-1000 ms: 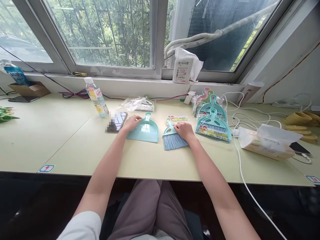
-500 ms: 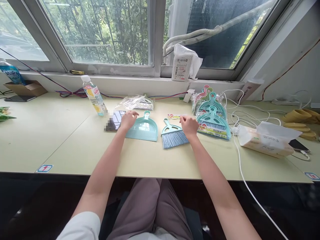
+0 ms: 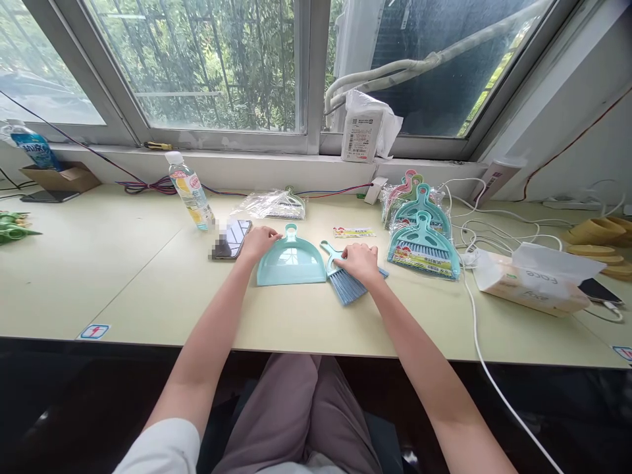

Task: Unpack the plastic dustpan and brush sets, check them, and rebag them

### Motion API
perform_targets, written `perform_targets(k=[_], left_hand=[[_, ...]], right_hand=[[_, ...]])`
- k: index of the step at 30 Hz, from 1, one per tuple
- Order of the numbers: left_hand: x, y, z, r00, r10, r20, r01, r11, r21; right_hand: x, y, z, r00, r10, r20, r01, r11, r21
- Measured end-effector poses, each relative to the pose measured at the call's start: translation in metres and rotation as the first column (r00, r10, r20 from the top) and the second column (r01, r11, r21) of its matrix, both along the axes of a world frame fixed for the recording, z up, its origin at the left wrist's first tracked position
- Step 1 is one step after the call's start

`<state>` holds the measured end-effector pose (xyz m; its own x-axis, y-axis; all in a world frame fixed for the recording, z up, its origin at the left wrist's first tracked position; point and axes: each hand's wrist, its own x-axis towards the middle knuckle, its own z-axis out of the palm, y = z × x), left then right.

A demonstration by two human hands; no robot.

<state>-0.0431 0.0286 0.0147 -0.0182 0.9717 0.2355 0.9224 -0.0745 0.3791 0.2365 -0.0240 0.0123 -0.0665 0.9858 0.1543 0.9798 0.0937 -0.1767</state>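
A light teal dustpan (image 3: 292, 263) lies flat on the table, its handle pointing towards the window. My left hand (image 3: 261, 242) is at its upper left edge, fingers bent over the rim beside the handle. Just to the right lies a small hand brush (image 3: 348, 288) with a teal handle and blue-grey bristles, tilted so that its handle points up and left. My right hand (image 3: 360, 261) grips the brush from above near the top of its head, covering part of it. The brush's left side is close against the dustpan's right corner.
A phone (image 3: 232, 239) and a drink bottle (image 3: 190, 191) are on the left. Behind lie a plastic-wrapped set (image 3: 289, 205) and a paper label (image 3: 353, 232). At right are packed brush-and-dustpan sets (image 3: 423, 247), a tissue pack (image 3: 538, 280) and white cables (image 3: 474, 322).
The dustpan has shifted slightly right with my left hand at its edge. My right hand has moved left onto the brush, which has turned and now sits closer to the dustpan.
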Motion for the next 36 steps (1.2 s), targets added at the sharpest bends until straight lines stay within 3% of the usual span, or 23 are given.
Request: perform_targets(k=[4,11,15,17,19,21,23,27,29,36], left_hand=[[-0.001,-0.001,0.0,0.993,-0.083,0.078,0.087,0.995,-0.046],[0.005,-0.013,0.013,0.973,-0.172,0.155,0.192,0.974,-0.124],[0.03,-0.026,0.02,0.979,-0.166,0.117,0.176,0.981,-0.08],[0.047,-0.034,0.019,0.965,-0.222,0.141,0.232,0.971,-0.062],[0.063,-0.041,0.015,0.913,-0.354,0.202,0.377,0.922,-0.092],[0.072,-0.044,0.011,0.828,-0.493,0.267,0.538,0.833,-0.13],[0.072,-0.043,0.008,0.779,-0.559,0.284,0.607,0.786,-0.116],[0.059,-0.035,0.01,0.846,-0.515,0.137,0.502,0.857,0.116],[0.054,-0.032,0.01,0.872,-0.489,0.032,0.472,0.855,0.213],[0.06,-0.026,-0.013,0.842,-0.533,-0.086,0.54,0.838,0.086]], right_hand=[[0.003,0.001,0.001,0.996,-0.043,-0.073,0.044,0.999,0.005],[0.005,0.007,0.004,0.935,-0.052,-0.352,0.133,0.969,0.211],[-0.002,0.004,-0.001,0.932,0.043,-0.36,0.049,0.969,0.243],[-0.009,-0.001,-0.003,0.939,0.095,-0.33,-0.021,0.975,0.222],[-0.016,-0.007,-0.003,0.952,0.118,-0.283,-0.067,0.981,0.183],[-0.018,-0.01,-0.002,0.964,0.114,-0.24,-0.081,0.987,0.141],[-0.017,-0.011,0.0,0.97,0.103,-0.22,-0.08,0.991,0.107],[-0.012,-0.005,0.001,0.965,0.11,-0.239,-0.088,0.991,0.102],[-0.012,-0.003,-0.001,0.957,0.127,-0.259,-0.103,0.989,0.103],[-0.014,-0.004,-0.001,0.933,0.195,-0.302,-0.181,0.981,0.075]])
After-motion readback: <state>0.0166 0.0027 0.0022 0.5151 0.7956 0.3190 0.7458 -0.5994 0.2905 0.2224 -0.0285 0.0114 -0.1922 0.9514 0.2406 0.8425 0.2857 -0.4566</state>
